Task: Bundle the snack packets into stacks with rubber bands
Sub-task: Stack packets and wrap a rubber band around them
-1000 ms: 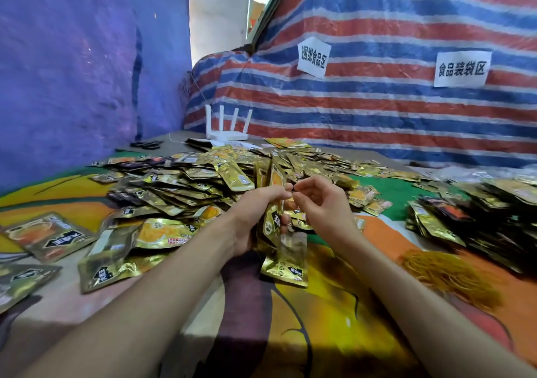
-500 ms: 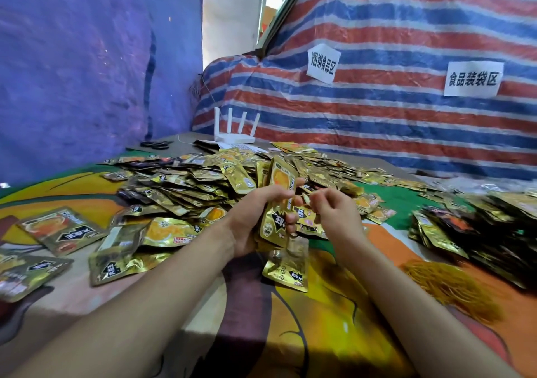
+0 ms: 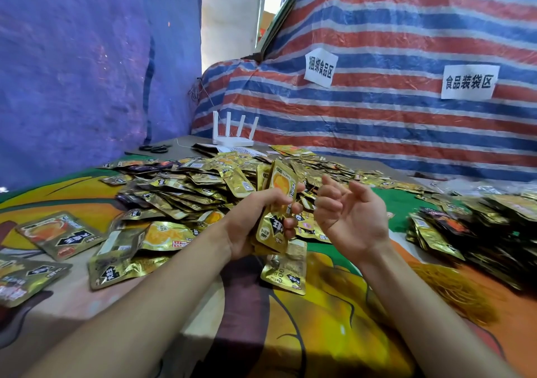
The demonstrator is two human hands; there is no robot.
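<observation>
Still grips with the left hand point(image 3: 250, 226) a small stack of snack packets point(image 3: 277, 218), held upright just in front of the loose heap point(image 3: 189, 186), thumb and fingers curled round its middle. Has pulled the right hand point(image 3: 351, 218) off that stack: half a second ago pinched at its top edge, fingertips close against the left hand's; now hangs apart from it, off the heap's near right edge, palm turned up, fingers loosely curled and a little spread, holding nothing visible. Shows no band on the stack's visible face; cannot tell about the hidden side. Reads as squaring-up finished and gathering done for this stack, binding still ahead. Leaves the rubber bands point(image 3: 444, 287) untouched, a yellow tangle well to the right of the heap and nearer the person, just in front of the finished bundles point(image 3: 479, 226) piled further right of the heap. Suggests a reach toward that tangle with the freed hand as the next move, not yet begun. Leaves one stray packet point(image 3: 286, 270) flat on the cloth in front of the heap, just below the gripped stack; may belong with the stack, so worth checking before banding. Calls for a steady left grip meanwhile, since likely to fan out or slide apart if loosened, being slick foil. Leaves most of the heap unbundled, so far more work ahead than behind.
</observation>
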